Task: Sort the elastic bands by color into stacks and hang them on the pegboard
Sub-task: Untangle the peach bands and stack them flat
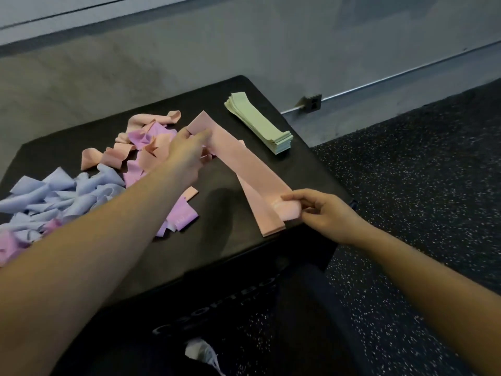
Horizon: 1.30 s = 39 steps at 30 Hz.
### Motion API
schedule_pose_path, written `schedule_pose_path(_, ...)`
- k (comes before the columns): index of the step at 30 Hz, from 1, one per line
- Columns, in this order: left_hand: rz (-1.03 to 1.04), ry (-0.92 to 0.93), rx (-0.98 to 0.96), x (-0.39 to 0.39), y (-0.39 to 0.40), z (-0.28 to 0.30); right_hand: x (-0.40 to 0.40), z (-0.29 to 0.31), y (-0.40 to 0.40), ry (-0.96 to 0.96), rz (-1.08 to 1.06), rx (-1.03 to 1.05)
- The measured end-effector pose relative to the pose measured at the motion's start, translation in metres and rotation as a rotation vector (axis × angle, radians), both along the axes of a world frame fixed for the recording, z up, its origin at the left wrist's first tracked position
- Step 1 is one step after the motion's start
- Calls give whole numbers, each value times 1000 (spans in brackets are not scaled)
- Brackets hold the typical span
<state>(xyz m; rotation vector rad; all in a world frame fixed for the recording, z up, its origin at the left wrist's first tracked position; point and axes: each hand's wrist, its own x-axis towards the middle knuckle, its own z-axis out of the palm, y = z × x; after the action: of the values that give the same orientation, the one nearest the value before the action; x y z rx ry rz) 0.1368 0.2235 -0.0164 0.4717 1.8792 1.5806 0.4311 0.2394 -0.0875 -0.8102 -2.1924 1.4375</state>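
While no bin or tray is showing, a black padded box [238, 256] is serving as the work surface and is carrying all the bands. Green stack [259, 121] is lying squared up at the far right corner. Pink stack [267, 213] is lying flat near the right front edge, its near end just overhanging. Loose pink bands [122, 151] and purple bands [141, 137] are lying tangled at the far centre, more purple bands trailing toward the front under the left forearm; blue bands [62, 194] are heaping at the left edge.

Left hand [187, 153] is reaching out over the tangle, fingers curling round the far end of a pink band [230, 150]. Right hand [322, 213] is pinching the near end of that same band between thumb and fingertips, just above the pink stack. Band is running straight between both hands, angling over the stack.

Speckled rubber floor [420, 185] is showing to the right; wall outlet [313, 102] is sitting low on the wall.
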Motion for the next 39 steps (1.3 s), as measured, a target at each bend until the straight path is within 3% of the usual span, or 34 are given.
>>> schedule_pose_path(3, -8, 43, -49, 1, 12, -6, -1, -8, 8, 42, -29, 66)
schedule_pose_path(7, -9, 64, -87, 1, 26, -13, -5, -24, 18, 9, -20, 615)
schedule_pose_path(12, -38, 97, -124, -1, 41, -16, -20, -23, 27, 101, 104, 965)
schedule_pose_path(21, -157, 434, -191, -5, 66, -44, -41, -32, 45, 26, 303, 918)
schedule_pose_path(28, -164, 468, -236, -17, 76, -67, -42, -50, 53, 47, 340, 816)
schedule_pose_path(39, -151, 537, -223, -25, 91, -87, -42, -56, 52, 77, 426, 850)
